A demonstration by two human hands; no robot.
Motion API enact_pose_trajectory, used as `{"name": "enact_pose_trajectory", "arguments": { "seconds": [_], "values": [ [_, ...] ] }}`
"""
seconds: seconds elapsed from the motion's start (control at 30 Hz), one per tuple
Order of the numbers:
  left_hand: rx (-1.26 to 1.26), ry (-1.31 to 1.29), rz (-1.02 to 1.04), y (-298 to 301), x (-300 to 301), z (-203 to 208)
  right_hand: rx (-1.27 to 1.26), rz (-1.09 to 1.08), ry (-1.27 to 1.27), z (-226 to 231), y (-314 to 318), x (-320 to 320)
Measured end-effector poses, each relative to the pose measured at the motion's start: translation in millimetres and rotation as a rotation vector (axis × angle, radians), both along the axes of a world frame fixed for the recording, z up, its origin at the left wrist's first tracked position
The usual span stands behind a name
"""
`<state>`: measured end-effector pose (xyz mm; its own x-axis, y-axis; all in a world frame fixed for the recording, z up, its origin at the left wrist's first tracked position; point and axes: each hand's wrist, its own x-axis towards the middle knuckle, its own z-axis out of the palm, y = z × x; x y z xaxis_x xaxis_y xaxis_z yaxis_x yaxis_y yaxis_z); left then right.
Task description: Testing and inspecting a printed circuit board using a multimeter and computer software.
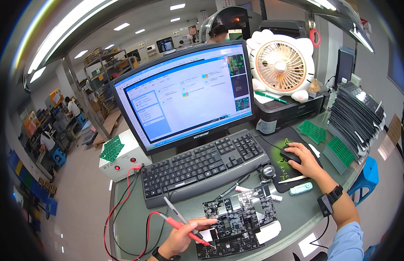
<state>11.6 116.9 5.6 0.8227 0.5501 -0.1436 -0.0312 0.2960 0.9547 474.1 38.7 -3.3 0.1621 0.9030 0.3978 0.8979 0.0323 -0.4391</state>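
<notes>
My left hand (pixel 183 237) is closed around a red test probe (pixel 177 223) and a slim grey pen-shaped probe (pixel 176 212). The red probe's tip points at the lower part of a black circuit board panel (pixel 230 245). My left fingertips reach the edge of another black board (pixel 237 213) with many components, lying over that panel. On the dark mouse pad (pixel 282 175), my right hand (pixel 304 162) rests curved over a black mouse (pixel 290 154). A lit monitor (pixel 189 93) shows a window with file icons, and the black keyboard (pixel 204 163) stands before it.
A white box (pixel 123 157) with red terminals and a green board on top stands left, wires running from it. At right are green boards (pixel 313 130), a stack of black sheets (pixel 356 117) and a white fan (pixel 278 65) on a printer (pixel 293 108). Other people work farther off.
</notes>
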Motion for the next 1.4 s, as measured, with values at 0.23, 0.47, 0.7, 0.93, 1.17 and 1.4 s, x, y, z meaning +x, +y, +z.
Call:
{"name": "enact_pose_trajectory", "arguments": {
  "seconds": [0.23,0.47,0.7,0.93,1.17,1.4],
  "values": [
    [0.008,0.027,0.089,-4.8,5.1,5.6,0.004,0.0,-0.007,1.6,0.3,-1.7],
    [-0.018,0.009,0.02,-1.6,1.9,4.2,0.008,-0.01,-0.021,-1.1,0.5,1.2],
    [-0.008,-0.005,0.008,-0.6,0.9,2.3,0.009,-0.012,-0.019,0.4,0.6,-0.6],
    [-0.01,-0.031,0.001,0.5,-0.3,-1.1,0.016,-0.011,-0.023,-1.0,1.3,0.5],
    [-0.07,0.006,0.033,-0.9,0.8,3.0,0.02,-0.007,-0.004,-2.6,2.4,0.3],
    [-0.039,-0.003,0.023,-0.2,2.2,1.3,0.027,-0.012,0.006,-3.5,1.3,1.3]
  ]
}}
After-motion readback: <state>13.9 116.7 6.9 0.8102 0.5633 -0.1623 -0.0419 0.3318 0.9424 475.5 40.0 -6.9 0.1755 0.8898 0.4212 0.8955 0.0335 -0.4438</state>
